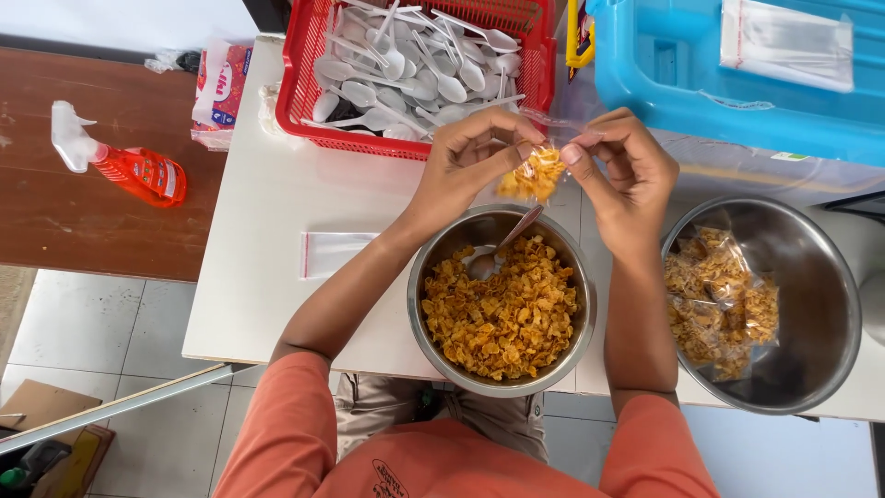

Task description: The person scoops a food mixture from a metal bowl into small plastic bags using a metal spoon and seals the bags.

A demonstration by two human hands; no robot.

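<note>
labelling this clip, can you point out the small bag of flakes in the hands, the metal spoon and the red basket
small bag of flakes (533, 175), head view, on its filled lower part
metal spoon (483, 265), head view, on its bowl among the flakes
red basket (297, 88), head view, on its left wall

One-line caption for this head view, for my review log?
Both hands, left and right, hold a small clear bag of cereal flakes above a steel bowl of flakes; filled bags sit in a second bowl.

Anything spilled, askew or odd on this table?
No spill shows. One oddity: an orange spray bottle lies on its side on the brown table, apart from the food. Both hands, left hand and right hand, pinch a small filled bag above the flake bowl.
</note>
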